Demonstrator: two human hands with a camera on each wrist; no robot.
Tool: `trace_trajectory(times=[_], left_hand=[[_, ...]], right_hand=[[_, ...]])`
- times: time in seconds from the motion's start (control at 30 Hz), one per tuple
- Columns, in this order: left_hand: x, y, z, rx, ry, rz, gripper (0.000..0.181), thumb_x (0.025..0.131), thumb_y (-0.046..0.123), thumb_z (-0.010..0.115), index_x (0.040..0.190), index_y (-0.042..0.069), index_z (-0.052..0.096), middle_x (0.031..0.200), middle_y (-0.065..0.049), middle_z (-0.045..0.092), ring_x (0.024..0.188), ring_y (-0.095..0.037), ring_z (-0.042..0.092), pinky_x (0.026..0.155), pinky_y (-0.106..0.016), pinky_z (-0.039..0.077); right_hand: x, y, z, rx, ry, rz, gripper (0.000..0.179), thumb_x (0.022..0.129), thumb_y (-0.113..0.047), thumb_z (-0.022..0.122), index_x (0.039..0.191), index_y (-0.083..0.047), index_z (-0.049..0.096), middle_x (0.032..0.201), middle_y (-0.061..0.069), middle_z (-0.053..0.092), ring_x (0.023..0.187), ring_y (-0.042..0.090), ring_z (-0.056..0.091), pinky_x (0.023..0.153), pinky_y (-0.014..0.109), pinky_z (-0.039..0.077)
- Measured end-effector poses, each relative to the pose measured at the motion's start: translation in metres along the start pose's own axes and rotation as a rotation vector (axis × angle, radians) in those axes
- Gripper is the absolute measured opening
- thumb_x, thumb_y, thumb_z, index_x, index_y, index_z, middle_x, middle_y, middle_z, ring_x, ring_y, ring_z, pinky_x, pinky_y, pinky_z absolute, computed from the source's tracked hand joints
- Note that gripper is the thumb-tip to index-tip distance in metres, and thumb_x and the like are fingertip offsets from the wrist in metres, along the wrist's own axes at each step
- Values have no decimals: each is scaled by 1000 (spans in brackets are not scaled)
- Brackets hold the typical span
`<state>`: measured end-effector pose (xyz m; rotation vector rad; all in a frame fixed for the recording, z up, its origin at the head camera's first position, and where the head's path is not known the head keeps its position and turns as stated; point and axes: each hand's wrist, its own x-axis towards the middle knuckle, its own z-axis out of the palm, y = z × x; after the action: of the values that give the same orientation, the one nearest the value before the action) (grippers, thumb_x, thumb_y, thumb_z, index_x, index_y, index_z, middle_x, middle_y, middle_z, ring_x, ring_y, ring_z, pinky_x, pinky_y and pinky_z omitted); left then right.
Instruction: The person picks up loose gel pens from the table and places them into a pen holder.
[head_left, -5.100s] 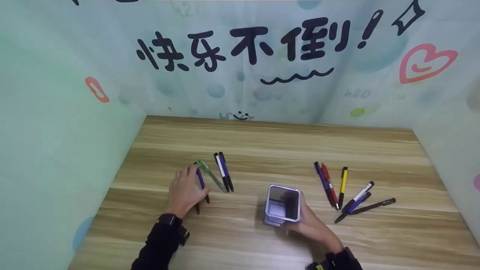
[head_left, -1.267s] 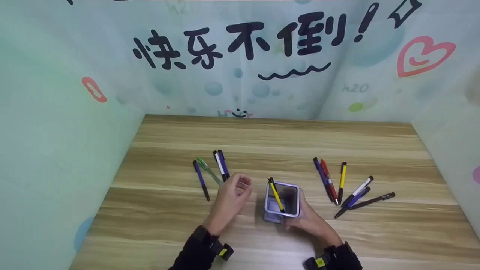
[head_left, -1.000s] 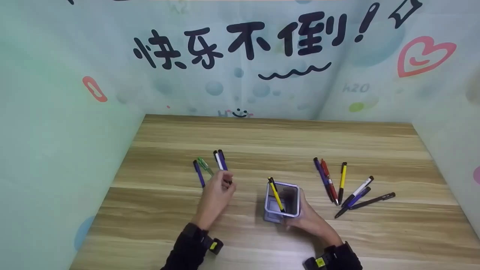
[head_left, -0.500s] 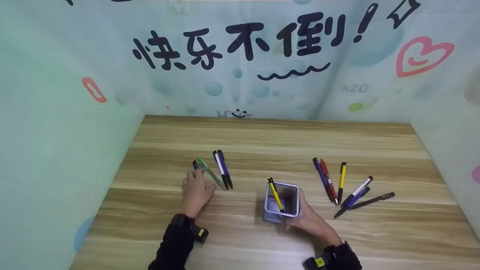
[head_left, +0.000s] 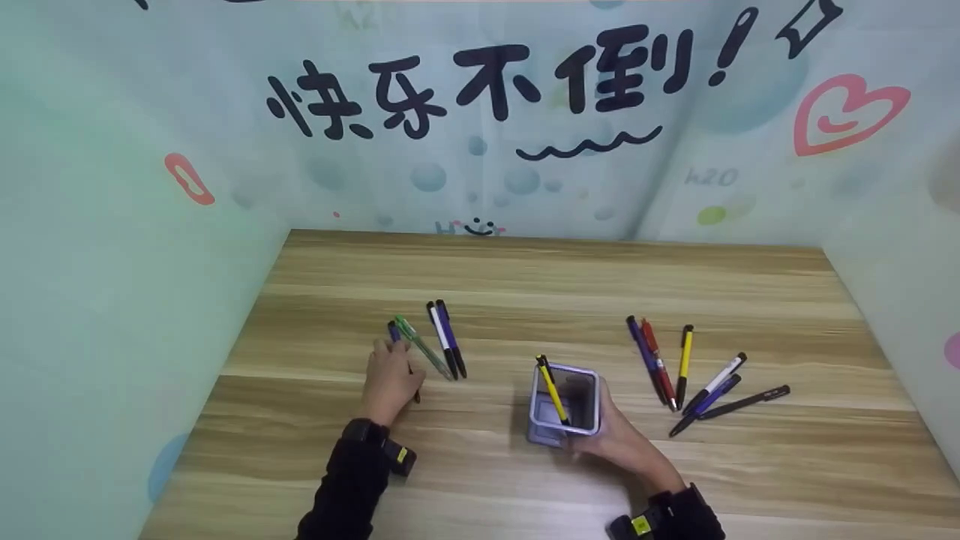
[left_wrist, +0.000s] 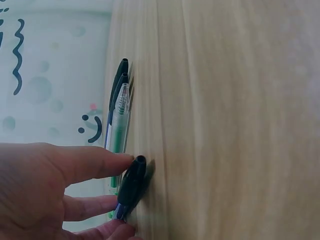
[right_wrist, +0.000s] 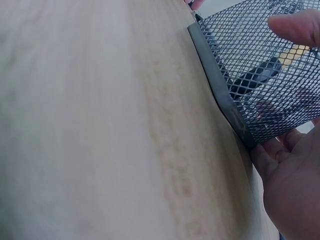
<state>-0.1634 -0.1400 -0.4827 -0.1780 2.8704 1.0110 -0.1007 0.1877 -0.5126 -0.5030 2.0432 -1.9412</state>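
Observation:
My left hand is at the left group of pens, over a blue pen with black ends. In the left wrist view, thumb and fingers pinch that blue pen close to the tabletop; the hand hides part of it. Just right of it lie a green clear pen, a white-and-black pen and another blue pen. My right hand grips the square mesh pen holder from its right side. A yellow pen leans inside the holder, its black grip downward.
On the right of the wooden table lie several pens: a blue one, a red one, a yellow one, a white one, another blue one and a black one. Printed cloth walls border the table.
The yellow pen has come to stand in the holder since the earliest frame. My left hand has moved left from beside the holder to the blue pen. The right hand stays put.

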Motion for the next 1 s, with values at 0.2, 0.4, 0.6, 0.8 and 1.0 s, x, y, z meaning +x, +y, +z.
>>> trace_trajectory(times=[0.2,0.4,0.6,0.8,1.0], left_hand=[[2,1,-2,-16,0,-26,43,82,3,62,122,-8,52,121,-25,41,101,-32,50,85,-39,48],[2,2,-4,-28,-15,-61,41,81,-1,60,121,-7,54,116,-27,43,96,-33,55,74,-37,53],[-1,5,-9,-34,-19,-89,41,82,-1,58,122,-7,52,113,-28,47,94,-35,56,74,-39,53],[-7,10,-14,-66,-19,-79,44,83,-2,55,126,-4,47,111,-26,52,96,-34,56,78,-41,51],[-17,23,-20,-156,46,-2,54,81,-6,57,131,-2,37,104,-21,55,86,-28,57,68,-34,51]], right_hand=[[0,1,1,13,6,5,91,64,11,70,136,0,16,127,30,39,88,21,58,52,41,56],[0,0,0,16,8,3,92,63,11,71,137,0,16,129,30,38,96,20,56,56,38,57],[0,-1,0,21,2,28,93,64,10,71,138,0,14,131,32,36,97,23,56,57,41,57],[0,-1,1,31,-2,24,95,63,10,71,138,0,14,132,32,35,100,25,54,58,40,57],[0,-2,2,15,4,10,93,62,13,69,137,1,15,130,31,36,101,23,53,55,37,56]])
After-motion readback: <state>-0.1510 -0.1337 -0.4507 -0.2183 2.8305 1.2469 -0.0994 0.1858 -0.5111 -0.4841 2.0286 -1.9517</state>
